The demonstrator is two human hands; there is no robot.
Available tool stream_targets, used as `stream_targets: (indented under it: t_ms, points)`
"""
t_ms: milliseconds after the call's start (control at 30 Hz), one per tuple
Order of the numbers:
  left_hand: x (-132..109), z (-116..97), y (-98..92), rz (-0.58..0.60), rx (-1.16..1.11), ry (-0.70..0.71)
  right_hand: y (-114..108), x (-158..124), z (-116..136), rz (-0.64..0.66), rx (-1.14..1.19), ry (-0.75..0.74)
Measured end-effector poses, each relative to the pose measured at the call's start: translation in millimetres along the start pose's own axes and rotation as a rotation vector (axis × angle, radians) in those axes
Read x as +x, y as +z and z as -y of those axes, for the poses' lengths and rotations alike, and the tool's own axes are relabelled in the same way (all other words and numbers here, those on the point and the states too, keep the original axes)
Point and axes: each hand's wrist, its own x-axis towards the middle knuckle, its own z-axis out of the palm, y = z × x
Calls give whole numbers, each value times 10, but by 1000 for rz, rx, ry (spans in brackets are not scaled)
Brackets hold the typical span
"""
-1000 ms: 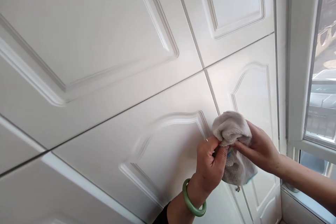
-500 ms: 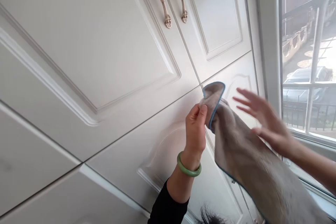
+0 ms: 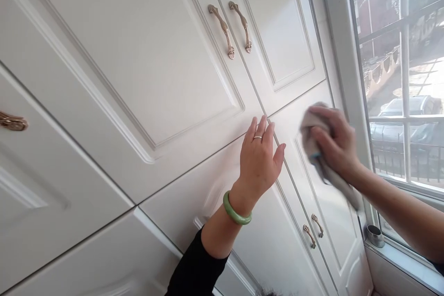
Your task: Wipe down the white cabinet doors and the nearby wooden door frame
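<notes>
My left hand rests with fingers stretched out on the white cabinet front, near the seam where the upper and lower doors meet. It wears a ring and a green bangle and holds nothing. Bunched in my right hand is a grey-brown cleaning cloth with blue edging, blurred by motion. That hand is in front of the right-hand lower cabinet door, and part of the cloth trails below the wrist. Whether the cloth touches the door I cannot tell.
Two ornate bronze handles sit on the upper doors, and two smaller handles lower down. At the left edge is another handle. A barred window fills the right side. A short metal cylinder stands on its sill.
My left hand has let go of the cloth and now lies flat on the cabinet. My right hand, open before, has gathered the cloth into a bunch. The view has shifted.
</notes>
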Motion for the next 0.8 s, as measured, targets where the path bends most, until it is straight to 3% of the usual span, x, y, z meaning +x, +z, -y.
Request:
stream_targets:
  t_ms: [133,200,267,367,567,700,800]
  points:
    - [469,77,-18,-24,115,89,645,71,-414,317,-176,-332]
    - [789,203,-41,-42,121,112,875,100,-676,329,-243,-423]
    - [1115,374,-65,-60,112,118,952,178,-914,290,-283,-477]
    - [1562,628,-108,-101,92,119,822,387,-1216,230,-328,-461]
    - [2310,808,-253,-182,173,69,328,875,-1617,105,-410,-161]
    - [2565,797,-262,-140,259,63,85,856,-1538,-165,-220,152]
    - [2630,792,-254,-148,270,5,8,610,-1344,-246,-139,153]
